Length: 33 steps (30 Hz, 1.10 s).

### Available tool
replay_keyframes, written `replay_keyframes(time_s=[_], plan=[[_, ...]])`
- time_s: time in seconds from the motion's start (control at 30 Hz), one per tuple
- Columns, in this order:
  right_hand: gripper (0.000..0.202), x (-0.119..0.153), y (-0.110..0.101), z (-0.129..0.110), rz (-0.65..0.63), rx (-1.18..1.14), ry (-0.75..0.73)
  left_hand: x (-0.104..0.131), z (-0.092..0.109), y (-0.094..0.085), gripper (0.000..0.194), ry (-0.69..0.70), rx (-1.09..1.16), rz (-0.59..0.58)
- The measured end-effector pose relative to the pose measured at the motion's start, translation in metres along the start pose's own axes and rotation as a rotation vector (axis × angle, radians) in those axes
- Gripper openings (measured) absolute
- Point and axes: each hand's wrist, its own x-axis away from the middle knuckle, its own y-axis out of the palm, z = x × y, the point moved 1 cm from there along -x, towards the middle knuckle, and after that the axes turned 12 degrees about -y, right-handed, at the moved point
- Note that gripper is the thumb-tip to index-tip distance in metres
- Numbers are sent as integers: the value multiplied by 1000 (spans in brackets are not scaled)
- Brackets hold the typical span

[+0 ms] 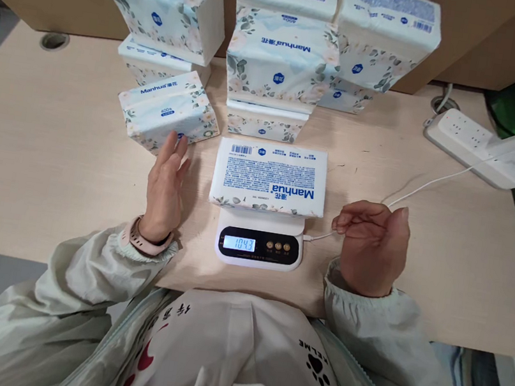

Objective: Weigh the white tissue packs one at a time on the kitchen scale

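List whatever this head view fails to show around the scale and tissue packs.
- White scale platform: covered by the white Manhua tissue pack.
- Rear packs: lower ones hidden by front stacks.
- Pack's small print: too small.
- Right hand palm: curled, facing away.

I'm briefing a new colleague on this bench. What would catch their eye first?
Probably the tissue pack lying on the small scale at the desk's near edge, its display lit. Behind it, more tissue packs stand stacked along the back. The left hand rests open beside the scale, the right hand loosely curled.
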Motion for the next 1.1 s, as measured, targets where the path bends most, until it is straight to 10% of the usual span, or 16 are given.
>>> replay_keyframes(time_s=[0.47,0.83,1.1], plan=[[37,0,-1,6,-33,52,-3,22,32,21,41,225,-29,7],[62,-4,4,11,-516,-15,58,34,34,32,39,190,-166,-202],[26,-47,-21,24,-59,-156,293,42,55,82,36,221,-286,-674]])
